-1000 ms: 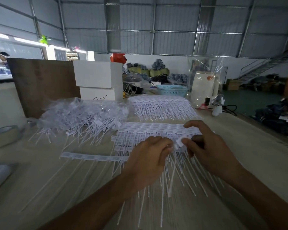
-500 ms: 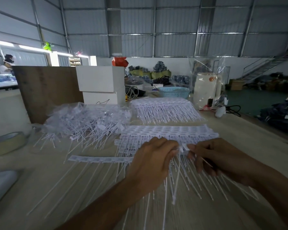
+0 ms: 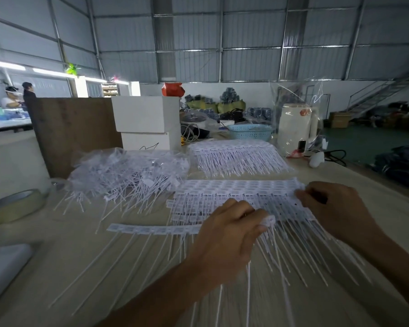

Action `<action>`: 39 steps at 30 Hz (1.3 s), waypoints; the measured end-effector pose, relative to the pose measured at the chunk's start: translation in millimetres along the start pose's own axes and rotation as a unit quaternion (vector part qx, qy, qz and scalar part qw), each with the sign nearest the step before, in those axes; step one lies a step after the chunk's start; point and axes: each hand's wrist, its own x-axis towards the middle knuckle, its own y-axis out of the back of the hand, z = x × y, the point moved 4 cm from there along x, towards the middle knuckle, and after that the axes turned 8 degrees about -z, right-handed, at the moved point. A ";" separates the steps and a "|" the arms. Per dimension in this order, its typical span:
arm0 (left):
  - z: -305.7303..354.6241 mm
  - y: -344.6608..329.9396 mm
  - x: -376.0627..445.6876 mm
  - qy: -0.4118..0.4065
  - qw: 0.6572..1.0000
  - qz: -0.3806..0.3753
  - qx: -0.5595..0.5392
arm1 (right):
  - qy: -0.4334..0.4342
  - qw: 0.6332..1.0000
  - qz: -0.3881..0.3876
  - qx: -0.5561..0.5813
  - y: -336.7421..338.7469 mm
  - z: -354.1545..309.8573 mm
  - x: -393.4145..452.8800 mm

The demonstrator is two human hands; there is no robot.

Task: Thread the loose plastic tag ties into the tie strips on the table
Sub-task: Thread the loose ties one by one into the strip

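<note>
Ties (image 3: 267, 251) fan toward the viewer under both hands. Left hand (image 3: 231, 234) has its fingertips (image 3: 262, 226) curled, pinching a white tie head at the strip's (image 3: 151, 229) right end. Right hand (image 3: 335, 208) curls onto stacked strips (image 3: 236, 186) just beyond; its grip is hidden. Left of the fingers lie loose ties (image 3: 128, 173) and tape (image 3: 15, 204); farther back, a basket (image 3: 250, 132).

I am looking into a warehouse-style workshop. Corrugated metal walls (image 3: 198, 34) on steel framing rise far behind the long worktable (image 3: 64, 260), and a metal staircase (image 3: 382, 90) climbs at the far right. Stuffed sacks (image 3: 231, 106) and cardboard boxes (image 3: 339, 119) sit along the far wall. On the table, heaps of white plastic tag ties (image 3: 128, 171) point to piecework assembly, and at far left people (image 3: 12, 100) sit at another bench.
</note>
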 end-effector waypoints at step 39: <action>-6.4 5.1 3.4 0.138 0.988 -0.065 0.020 | -0.099 0.894 -0.195 0.391 -50.3 -40.4 -24.7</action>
